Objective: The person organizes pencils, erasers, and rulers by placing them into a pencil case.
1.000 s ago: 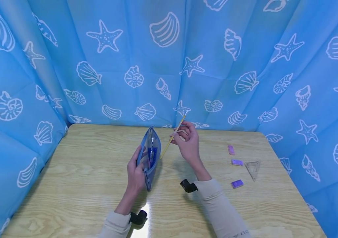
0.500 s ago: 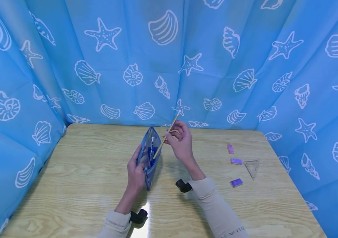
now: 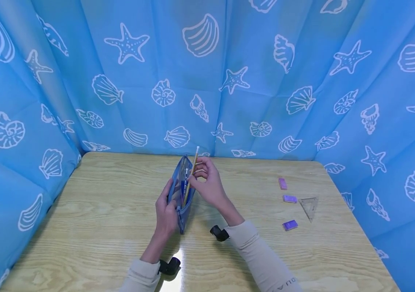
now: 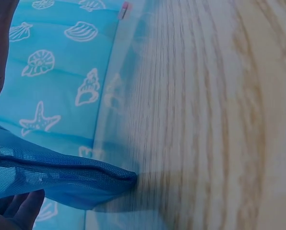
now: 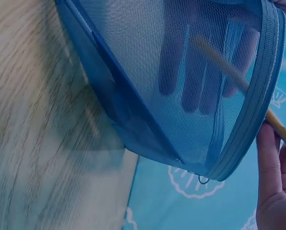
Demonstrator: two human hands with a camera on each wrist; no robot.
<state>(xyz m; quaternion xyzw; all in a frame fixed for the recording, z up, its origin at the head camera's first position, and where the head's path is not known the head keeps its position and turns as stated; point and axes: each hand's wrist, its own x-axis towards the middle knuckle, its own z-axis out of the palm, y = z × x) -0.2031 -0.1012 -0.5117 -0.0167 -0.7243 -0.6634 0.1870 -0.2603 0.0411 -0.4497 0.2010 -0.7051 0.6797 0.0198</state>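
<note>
Left of the clear triangle [image 3: 306,206] lay three blocks [image 3: 289,199] (one pink, two purple); behind it hung a blue curtain [image 3: 311,129].

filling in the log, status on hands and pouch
Left hand grips open mesh pouch. Right hand pinches yellow pencil, lower end inside. Bluish pen or pencil also inside, not visibly blocking.

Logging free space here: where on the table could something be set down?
Widest bare patch: the left of the table, between the curtain and the left hand. Smaller ones: between the right hand and three blocks, and, nearer than the blocks, right of the right sleeve. Crowded: the middle, where both hands hold pouch and pencil, and around the blocks and triangle.
</note>
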